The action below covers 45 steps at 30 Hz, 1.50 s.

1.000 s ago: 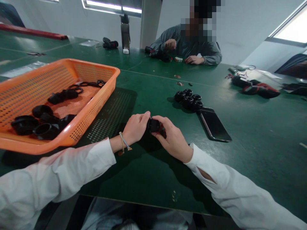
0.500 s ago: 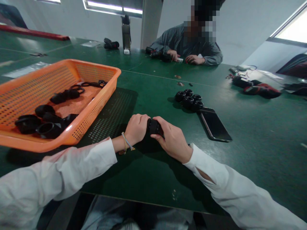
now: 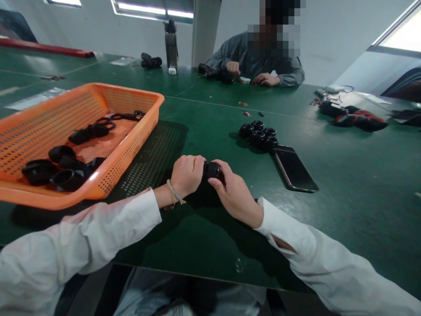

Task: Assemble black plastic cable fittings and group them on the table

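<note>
A black cylindrical part [image 3: 213, 170] is held between my two hands above the green table [image 3: 210, 245]. My left hand [image 3: 188, 176] wraps round its left end, which the fingers mostly hide. On the right end, my right hand [image 3: 235, 191] grips with the thumb in front and the fingers over the top. Several black ring-shaped parts [image 3: 258, 135] sit in a cluster beyond my right hand, beside a dark phone [image 3: 294, 169] lying flat.
An orange basket [image 3: 128, 151] with several black parts [image 3: 67, 179] stands at the left. Across the table sits a person in a grey jacket [image 3: 243, 50], near black tools [image 3: 217, 73]. A red and black item [image 3: 365, 120] lies at the right.
My right hand has shifted its grip, the thumb now higher on the black part, which looks turned. The person opposite has drawn one hand back from a small white item.
</note>
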### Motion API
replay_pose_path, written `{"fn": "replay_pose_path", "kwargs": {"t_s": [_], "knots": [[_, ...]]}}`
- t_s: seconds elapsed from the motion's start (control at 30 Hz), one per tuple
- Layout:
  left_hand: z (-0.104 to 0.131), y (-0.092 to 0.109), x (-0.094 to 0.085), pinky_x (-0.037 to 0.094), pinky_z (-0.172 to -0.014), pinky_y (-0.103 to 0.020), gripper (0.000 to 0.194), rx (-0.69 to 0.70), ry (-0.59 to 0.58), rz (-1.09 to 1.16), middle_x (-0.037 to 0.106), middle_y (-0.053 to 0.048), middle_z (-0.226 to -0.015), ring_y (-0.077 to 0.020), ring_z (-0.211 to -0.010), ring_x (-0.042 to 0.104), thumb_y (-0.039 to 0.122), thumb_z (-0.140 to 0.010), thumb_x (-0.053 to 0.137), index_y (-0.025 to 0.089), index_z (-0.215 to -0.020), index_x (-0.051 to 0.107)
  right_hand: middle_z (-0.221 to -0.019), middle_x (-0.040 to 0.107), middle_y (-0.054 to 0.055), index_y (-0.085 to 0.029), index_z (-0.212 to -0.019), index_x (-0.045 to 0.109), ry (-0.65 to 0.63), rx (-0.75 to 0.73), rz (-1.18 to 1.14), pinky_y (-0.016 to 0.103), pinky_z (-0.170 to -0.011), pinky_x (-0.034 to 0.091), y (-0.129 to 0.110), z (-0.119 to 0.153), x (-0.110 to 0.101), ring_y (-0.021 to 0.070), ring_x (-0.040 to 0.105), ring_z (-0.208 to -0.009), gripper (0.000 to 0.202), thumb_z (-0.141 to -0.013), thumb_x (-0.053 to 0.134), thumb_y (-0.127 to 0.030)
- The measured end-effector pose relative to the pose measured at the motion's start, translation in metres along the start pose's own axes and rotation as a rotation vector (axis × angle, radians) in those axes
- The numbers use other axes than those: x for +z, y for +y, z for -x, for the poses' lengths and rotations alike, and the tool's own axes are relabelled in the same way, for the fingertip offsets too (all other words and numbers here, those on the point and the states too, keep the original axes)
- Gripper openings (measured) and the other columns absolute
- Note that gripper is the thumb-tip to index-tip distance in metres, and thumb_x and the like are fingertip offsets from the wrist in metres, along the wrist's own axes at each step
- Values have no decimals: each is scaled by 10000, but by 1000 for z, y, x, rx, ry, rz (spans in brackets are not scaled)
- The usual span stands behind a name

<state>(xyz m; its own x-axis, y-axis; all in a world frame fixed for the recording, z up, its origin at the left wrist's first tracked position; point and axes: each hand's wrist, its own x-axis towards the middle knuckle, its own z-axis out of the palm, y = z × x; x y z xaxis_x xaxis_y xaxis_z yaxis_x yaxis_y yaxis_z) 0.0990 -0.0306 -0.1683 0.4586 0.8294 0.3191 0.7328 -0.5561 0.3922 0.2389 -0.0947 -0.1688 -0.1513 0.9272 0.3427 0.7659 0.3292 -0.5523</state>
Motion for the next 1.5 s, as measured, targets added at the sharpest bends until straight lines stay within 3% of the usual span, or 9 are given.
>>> {"fn": "replay_pose_path", "kwargs": {"t_s": [0.17,0.37,0.53,0.77,1.03,1.23,1.5], "knots": [[-3,2,-2,448,-664,-299,406,-46,-11,159,692,-86,-765,-194,-723,621,195,-870,259,139,-758,646,-892,668,62,-179,-1162,431,-20,42,-134,308,-595,490,-1,-2,-3,193,640,-662,310,-861,461,-247],[-4,1,-1,432,-589,-239,386,-91,33,363,634,-20,-655,-146,-646,585,178,-864,251,165,-677,589,-1051,646,70,-224,-1163,456,45,-150,-75,345,-733,525,4,-4,-6,196,643,-835,350,-825,518,-157],[-2,-7,4,475,-676,-267,329,54,36,132,696,-44,-790,-168,-741,629,125,-857,313,160,-829,639,-1071,641,82,-219,-1179,453,49,-252,0,360,-763,539,10,-4,-5,212,636,-933,355,-838,517,-141],[3,-16,13,493,-681,-315,262,223,127,-154,696,-87,-827,-205,-756,627,107,-858,375,138,-881,634,-963,670,115,-158,-1236,428,2,-341,195,399,-703,546,11,-5,-7,255,652,-841,383,-880,523,-263],[7,-14,15,482,-650,-313,248,211,151,-211,677,-91,-797,-206,-731,603,121,-869,380,139,-860,628,-1015,672,145,-145,-1225,408,13,-400,174,412,-731,547,13,-6,-7,265,661,-863,368,-907,478,-318],[6,-13,14,468,-639,-305,245,199,145,-236,672,-84,-789,-198,-717,592,129,-874,378,144,-850,622,-1081,656,131,-173,-1222,392,-12,-335,111,408,-770,532,10,-6,-7,258,657,-924,349,-894,471,-264],[4,-10,14,467,-641,-325,255,144,111,-242,673,-111,-806,-218,-725,593,136,-882,366,129,-857,620,-1044,664,112,-177,-1166,424,61,-223,-35,359,-734,521,5,-3,-3,233,655,-882,320,-856,465,-247]]}}
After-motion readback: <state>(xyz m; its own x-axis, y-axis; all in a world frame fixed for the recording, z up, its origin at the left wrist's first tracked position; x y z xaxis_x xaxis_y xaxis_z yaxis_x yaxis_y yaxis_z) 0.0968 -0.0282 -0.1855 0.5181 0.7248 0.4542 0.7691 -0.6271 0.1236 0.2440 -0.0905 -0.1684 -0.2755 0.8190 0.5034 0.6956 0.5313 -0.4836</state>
